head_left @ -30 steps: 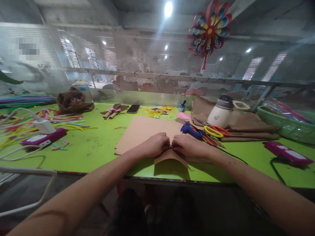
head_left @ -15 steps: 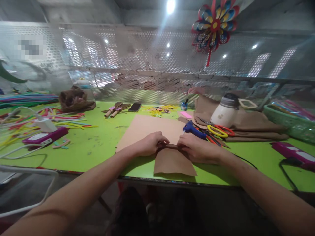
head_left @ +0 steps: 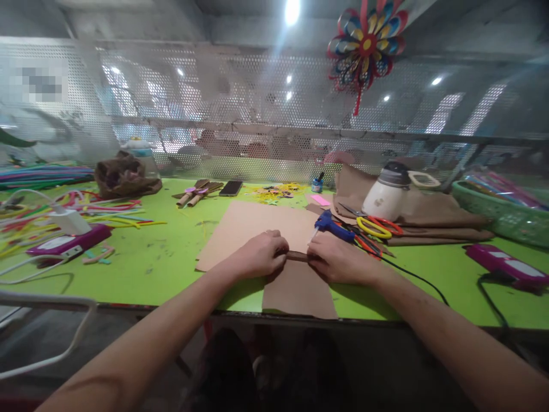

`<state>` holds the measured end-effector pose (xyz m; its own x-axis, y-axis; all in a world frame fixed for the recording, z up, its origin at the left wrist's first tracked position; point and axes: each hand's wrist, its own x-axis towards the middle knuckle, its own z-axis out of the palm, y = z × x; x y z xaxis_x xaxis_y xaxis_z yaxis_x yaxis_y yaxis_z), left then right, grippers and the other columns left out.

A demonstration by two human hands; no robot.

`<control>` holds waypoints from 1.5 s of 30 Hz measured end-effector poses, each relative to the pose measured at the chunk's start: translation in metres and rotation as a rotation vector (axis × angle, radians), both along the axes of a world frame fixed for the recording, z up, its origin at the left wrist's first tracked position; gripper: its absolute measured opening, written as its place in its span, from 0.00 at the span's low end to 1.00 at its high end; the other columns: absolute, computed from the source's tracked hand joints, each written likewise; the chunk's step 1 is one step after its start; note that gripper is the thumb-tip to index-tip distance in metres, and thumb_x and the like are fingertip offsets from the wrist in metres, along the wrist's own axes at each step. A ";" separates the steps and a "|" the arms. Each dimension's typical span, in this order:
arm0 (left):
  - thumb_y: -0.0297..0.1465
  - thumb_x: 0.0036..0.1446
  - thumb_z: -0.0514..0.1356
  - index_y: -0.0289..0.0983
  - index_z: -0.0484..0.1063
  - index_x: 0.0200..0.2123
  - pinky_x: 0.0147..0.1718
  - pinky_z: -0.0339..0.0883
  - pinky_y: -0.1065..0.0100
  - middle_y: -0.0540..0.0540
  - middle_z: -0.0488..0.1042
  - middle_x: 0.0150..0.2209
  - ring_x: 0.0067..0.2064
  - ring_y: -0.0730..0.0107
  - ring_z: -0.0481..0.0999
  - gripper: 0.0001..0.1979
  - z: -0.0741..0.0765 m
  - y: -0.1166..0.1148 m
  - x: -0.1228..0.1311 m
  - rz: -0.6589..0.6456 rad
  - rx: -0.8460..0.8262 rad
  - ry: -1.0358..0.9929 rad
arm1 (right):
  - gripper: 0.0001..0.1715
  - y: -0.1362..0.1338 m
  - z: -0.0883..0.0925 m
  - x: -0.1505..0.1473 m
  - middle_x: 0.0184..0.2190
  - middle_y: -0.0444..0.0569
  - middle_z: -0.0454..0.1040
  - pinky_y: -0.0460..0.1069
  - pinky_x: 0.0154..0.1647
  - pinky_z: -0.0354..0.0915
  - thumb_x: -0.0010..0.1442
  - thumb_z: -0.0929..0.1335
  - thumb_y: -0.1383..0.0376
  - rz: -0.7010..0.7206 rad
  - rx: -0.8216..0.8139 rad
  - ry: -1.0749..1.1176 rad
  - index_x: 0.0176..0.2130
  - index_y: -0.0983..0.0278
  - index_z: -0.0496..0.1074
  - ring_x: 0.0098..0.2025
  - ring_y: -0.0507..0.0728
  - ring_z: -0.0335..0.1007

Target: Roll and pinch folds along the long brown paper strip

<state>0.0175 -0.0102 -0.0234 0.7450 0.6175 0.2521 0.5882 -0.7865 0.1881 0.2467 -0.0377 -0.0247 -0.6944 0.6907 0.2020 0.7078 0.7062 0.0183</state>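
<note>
A piece of brown paper (head_left: 299,292) lies at the table's front edge, its far end rolled into a narrow tube. My left hand (head_left: 268,253) pinches the left end of that roll, and my right hand (head_left: 332,257) grips the right end. Under and beyond the hands is a larger light-brown sheet (head_left: 253,220), flat on the table. A blue glue gun (head_left: 332,226) lies just past my right hand, its nozzle close to my fingers. Scissors with yellow handles (head_left: 373,226) and others with red-orange handles (head_left: 389,225) rest beside it.
On the green table (head_left: 150,246), a purple power strip (head_left: 68,243) and several pipe cleaners (head_left: 124,220) lie left. Behind are paper rolls (head_left: 195,194), a phone (head_left: 230,188) and a small blue bottle (head_left: 317,184). Right stand a white spray bottle (head_left: 384,197) and a green basket (head_left: 493,209).
The brown paper's near end has come closer to the table's front edge. Both hands stay on the roll, with fingers slightly shifted. The whole view has moved a little.
</note>
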 end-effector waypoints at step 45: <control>0.24 0.59 0.51 0.33 0.70 0.34 0.36 0.60 0.64 0.42 0.66 0.32 0.36 0.64 0.62 0.09 -0.001 -0.019 -0.018 -0.119 0.360 0.218 | 0.11 -0.010 -0.006 -0.005 0.32 0.55 0.69 0.51 0.34 0.56 0.62 0.59 0.72 0.201 0.243 -0.275 0.38 0.69 0.69 0.35 0.58 0.60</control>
